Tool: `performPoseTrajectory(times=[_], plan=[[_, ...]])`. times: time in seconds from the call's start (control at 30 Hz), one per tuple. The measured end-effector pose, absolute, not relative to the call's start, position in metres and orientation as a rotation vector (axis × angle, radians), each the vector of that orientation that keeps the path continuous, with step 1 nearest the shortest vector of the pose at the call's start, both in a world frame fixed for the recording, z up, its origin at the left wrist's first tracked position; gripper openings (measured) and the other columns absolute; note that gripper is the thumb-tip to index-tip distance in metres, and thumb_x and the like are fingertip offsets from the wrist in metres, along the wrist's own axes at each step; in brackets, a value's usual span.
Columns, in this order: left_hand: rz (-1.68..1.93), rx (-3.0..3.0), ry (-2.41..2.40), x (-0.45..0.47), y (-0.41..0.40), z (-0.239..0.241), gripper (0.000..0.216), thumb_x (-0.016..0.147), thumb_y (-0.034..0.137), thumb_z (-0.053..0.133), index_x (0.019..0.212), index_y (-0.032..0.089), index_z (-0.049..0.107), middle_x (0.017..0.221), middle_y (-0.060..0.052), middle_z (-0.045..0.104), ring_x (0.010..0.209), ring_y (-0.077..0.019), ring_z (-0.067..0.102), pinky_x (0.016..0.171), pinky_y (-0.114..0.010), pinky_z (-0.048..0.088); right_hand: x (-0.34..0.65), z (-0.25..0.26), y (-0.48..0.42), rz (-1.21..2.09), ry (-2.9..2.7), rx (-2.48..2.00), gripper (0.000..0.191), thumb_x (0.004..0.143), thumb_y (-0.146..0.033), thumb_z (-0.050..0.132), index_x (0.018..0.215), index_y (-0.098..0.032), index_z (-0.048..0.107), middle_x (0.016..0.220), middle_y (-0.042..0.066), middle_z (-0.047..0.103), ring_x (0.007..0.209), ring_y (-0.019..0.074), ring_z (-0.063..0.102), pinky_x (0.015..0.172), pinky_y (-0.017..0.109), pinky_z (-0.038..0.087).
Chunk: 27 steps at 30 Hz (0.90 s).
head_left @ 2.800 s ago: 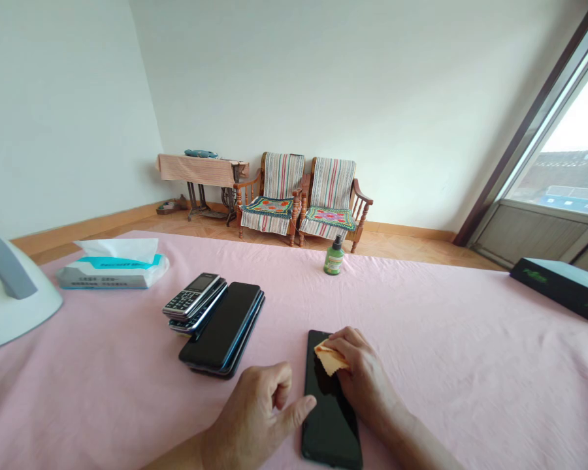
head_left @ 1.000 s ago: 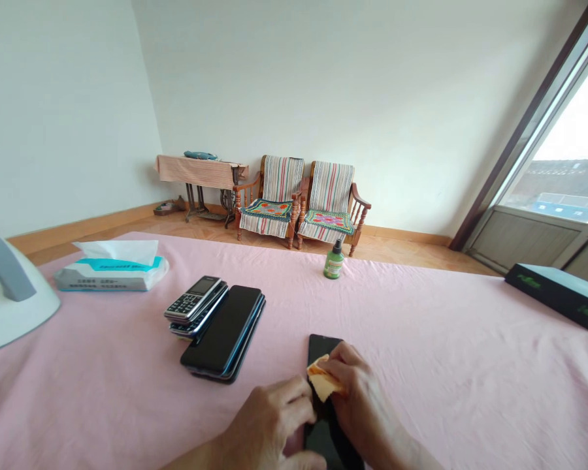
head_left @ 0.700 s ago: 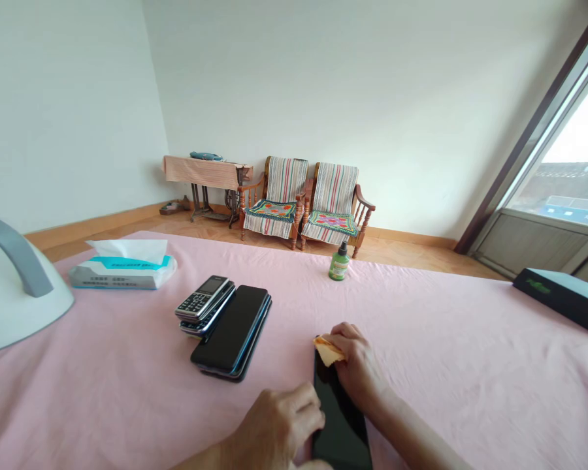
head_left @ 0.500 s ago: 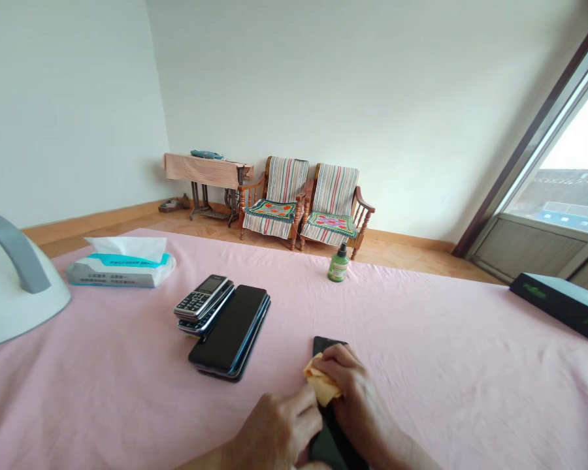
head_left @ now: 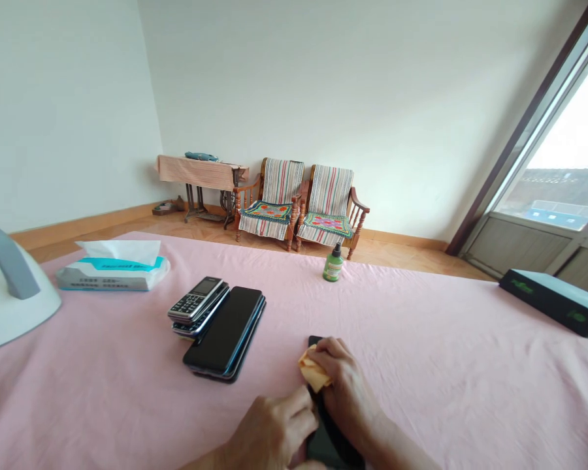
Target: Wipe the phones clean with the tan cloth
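Note:
A dark smartphone [head_left: 327, 445] lies at the near edge of the pink-covered table, partly hidden under my hands. My right hand [head_left: 349, 385] is closed on a yellow cloth [head_left: 314, 369], pressing it against the upper part of the phone. My left hand [head_left: 277, 427] has curled fingers at the phone's left side and grips its edge. To the left lies a stack of smartphones [head_left: 225, 331], and beside it a pile of keypad phones [head_left: 198, 301] leans against the stack.
A green spray bottle [head_left: 332, 264] stands near the table's far edge. A tissue pack [head_left: 112, 271] and a white appliance with a grey handle [head_left: 14, 287] are on the left, a black box [head_left: 558, 301] on the right. Two wooden chairs [head_left: 269, 212] stand beyond the pink tablecloth [head_left: 441, 365].
My right hand and the cloth have moved slightly up the phone, covering more of its top end. The whole view has shifted a little, so things appear farther left.

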<state>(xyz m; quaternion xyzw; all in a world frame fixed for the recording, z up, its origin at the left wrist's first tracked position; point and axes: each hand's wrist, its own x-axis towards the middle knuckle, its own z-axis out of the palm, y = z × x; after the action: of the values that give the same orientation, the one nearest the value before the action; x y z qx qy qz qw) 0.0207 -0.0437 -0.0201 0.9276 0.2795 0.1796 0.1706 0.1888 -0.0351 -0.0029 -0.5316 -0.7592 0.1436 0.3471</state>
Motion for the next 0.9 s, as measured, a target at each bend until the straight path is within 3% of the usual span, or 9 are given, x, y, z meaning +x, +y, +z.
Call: performPoseTrajectory(times=[0.17, 0.33, 0.7, 0.9], plan=[[0.667, 2.718, 0.735, 0.020, -0.038, -0.044, 0.035, 0.070, 0.045, 0.077, 0.091, 0.021, 0.063, 0.092, -0.001, 0.064, 0.073, -0.0173, 0.064, 0.059, -0.022, 0.044, 0.196, -0.007, -0.018, 0.267, -1.943, -1.447, 0.040, 0.069, 0.011, 0.044, 0.080, -0.019, 0.068, 0.088, 0.005, 0.059, 0.085, 0.0187, 0.052, 0.075, 0.029, 0.043], [0.754, 2.719, 0.733, 0.022, -0.035, -0.058, 0.041, 0.079, 0.062, 0.059, 0.084, 0.021, 0.062, 0.083, -0.001, 0.062, 0.063, -0.0141, 0.061, 0.049, -0.022, 0.037, 0.184, -0.007, -0.024, 0.348, -1.938, -1.405, 0.032, 0.073, 0.007, 0.048, 0.073, -0.020, 0.066, 0.087, 0.004, 0.059, 0.084, 0.0174, 0.053, 0.071, 0.027, 0.043], [0.757, 2.652, 0.695, 0.021, -0.035, -0.057, 0.041, 0.083, 0.060, 0.056, 0.091, 0.020, 0.064, 0.088, -0.004, 0.060, 0.069, -0.0160, 0.059, 0.059, -0.020, 0.044, 0.207, -0.005, -0.014, 0.196, -1.918, -1.615, 0.038, 0.064, 0.011, 0.042, 0.072, -0.019, 0.065, 0.084, 0.006, 0.057, 0.083, 0.0194, 0.052, 0.075, 0.029, 0.042], [0.684, 2.684, 0.717, 0.021, -0.037, -0.054, 0.034, 0.080, 0.050, 0.065, 0.094, 0.019, 0.064, 0.088, -0.004, 0.059, 0.071, -0.0171, 0.060, 0.059, -0.021, 0.045, 0.193, -0.003, -0.015, 0.260, -2.009, -1.448, 0.034, 0.072, 0.008, 0.044, 0.075, -0.019, 0.065, 0.090, 0.006, 0.058, 0.085, 0.0179, 0.052, 0.074, 0.026, 0.042]])
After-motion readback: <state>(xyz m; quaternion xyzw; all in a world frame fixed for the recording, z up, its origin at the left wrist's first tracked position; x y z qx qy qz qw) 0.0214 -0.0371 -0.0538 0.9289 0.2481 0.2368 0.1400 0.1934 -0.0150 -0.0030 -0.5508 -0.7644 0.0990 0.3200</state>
